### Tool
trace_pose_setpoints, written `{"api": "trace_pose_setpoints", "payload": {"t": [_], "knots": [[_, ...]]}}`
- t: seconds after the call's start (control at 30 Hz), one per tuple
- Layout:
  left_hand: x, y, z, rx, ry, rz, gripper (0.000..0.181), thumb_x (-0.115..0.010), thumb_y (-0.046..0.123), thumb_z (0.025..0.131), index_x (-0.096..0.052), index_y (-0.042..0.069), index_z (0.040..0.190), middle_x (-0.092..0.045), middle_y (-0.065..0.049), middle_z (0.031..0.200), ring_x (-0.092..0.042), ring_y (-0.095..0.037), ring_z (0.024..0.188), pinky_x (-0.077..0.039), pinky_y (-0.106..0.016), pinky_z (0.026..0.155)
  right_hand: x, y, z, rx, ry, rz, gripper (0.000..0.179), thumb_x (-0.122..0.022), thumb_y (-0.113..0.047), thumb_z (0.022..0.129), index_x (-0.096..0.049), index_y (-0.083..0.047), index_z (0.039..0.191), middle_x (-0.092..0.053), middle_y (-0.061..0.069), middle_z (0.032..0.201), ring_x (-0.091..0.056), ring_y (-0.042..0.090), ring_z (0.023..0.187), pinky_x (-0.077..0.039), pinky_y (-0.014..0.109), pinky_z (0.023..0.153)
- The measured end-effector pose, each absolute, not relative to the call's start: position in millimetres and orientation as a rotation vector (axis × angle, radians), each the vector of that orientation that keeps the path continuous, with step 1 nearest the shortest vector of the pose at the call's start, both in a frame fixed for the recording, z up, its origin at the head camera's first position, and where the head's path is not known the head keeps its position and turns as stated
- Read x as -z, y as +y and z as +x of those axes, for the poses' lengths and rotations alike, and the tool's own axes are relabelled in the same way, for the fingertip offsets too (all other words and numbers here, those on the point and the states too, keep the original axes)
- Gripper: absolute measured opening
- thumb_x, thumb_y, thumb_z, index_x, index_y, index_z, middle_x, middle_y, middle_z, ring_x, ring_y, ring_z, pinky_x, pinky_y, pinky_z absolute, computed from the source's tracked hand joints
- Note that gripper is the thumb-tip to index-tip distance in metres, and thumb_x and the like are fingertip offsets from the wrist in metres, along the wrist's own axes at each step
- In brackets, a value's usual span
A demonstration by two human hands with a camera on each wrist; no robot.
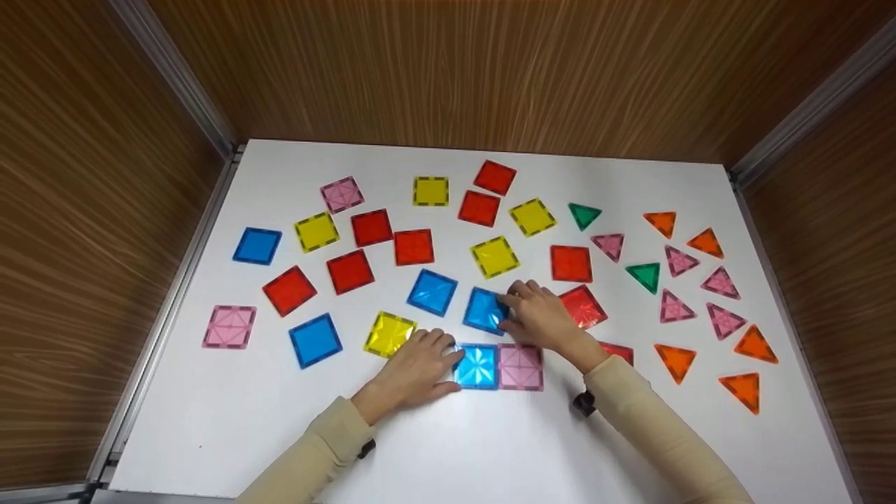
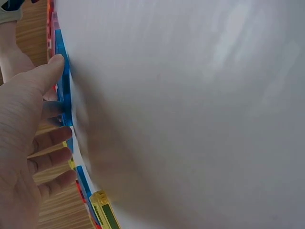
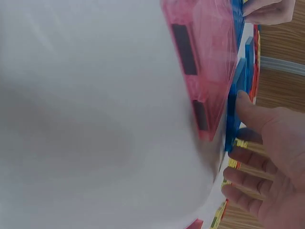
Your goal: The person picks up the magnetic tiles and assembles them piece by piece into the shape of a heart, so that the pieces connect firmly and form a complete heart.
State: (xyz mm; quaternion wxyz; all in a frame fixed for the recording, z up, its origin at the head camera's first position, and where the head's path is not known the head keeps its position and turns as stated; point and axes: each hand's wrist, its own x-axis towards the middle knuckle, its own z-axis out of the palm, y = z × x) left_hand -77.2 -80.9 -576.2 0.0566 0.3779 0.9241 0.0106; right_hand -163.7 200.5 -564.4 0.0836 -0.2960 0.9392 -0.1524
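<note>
Near the front middle of the table, a blue square magnetic tile [image 1: 477, 366] lies edge to edge with a pink square tile [image 1: 520, 366]. My left hand [image 1: 411, 367] holds the blue tile by its left side, thumb at the near corner and index finger at the far one. Just behind that pair, my right hand [image 1: 542, 318] pinches a second blue square tile [image 1: 483, 310] at its right side. In the right wrist view the thumb and index finger grip this blue tile [image 3: 234, 102], close to the pink tile [image 3: 209, 62].
Red, yellow, blue and pink squares spread across the left and middle, among them a yellow tile [image 1: 388, 334] by my left hand. A red tile [image 1: 583, 306] lies beside my right hand. Green, pink and orange triangles [image 1: 675, 362] occupy the right side. Wooden panels [image 1: 448, 77] enclose the table.
</note>
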Motion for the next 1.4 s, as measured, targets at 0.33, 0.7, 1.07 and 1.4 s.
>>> {"api": "trace_pose_setpoints", "payload": {"t": [0.33,0.7,1.07,1.4], "knots": [[576.0,-79.5,-77.4,-0.005,2.814,1.140,0.064,-0.054,0.061,0.104,-0.052,0.023,0.156,-0.058,-0.006,0.153,-0.053,-0.026,0.141,-0.047,-0.045,0.120,563.5,190.4,-155.1,0.468,2.719,-0.983,0.052,-0.075,-0.033,0.099,-0.064,-0.015,0.146,-0.064,0.011,0.141,-0.059,0.031,0.129,-0.058,0.051,0.105],[569.2,-74.5,-85.2,-0.089,2.781,1.116,0.068,-0.054,0.063,0.103,-0.050,0.023,0.158,-0.055,-0.007,0.155,-0.050,-0.026,0.143,-0.044,-0.046,0.122,569.4,231.5,-149.6,0.574,2.891,-0.817,0.053,-0.077,-0.037,0.097,-0.066,-0.014,0.143,-0.065,0.013,0.138,-0.060,0.032,0.128,-0.055,0.052,0.106],[573.2,-66.7,-99.9,-0.104,2.769,1.098,0.074,-0.049,0.068,0.103,-0.046,0.022,0.160,-0.049,-0.009,0.161,-0.047,-0.029,0.149,-0.041,-0.048,0.125,575.9,303.3,-132.8,0.439,3.155,-0.482,0.063,-0.084,-0.039,0.089,-0.066,-0.006,0.140,-0.064,0.023,0.132,-0.061,0.039,0.116,-0.058,0.060,0.098],[573.7,-64.8,-100.9,-0.161,2.712,1.034,0.075,-0.050,0.066,0.103,-0.042,0.021,0.163,-0.045,-0.010,0.166,-0.046,-0.029,0.152,-0.040,-0.050,0.127,575.3,305.4,-132.4,0.330,3.097,-0.519,0.059,-0.081,-0.038,0.093,-0.066,-0.009,0.142,-0.063,0.023,0.136,-0.061,0.039,0.114,-0.057,0.061,0.097]]}}
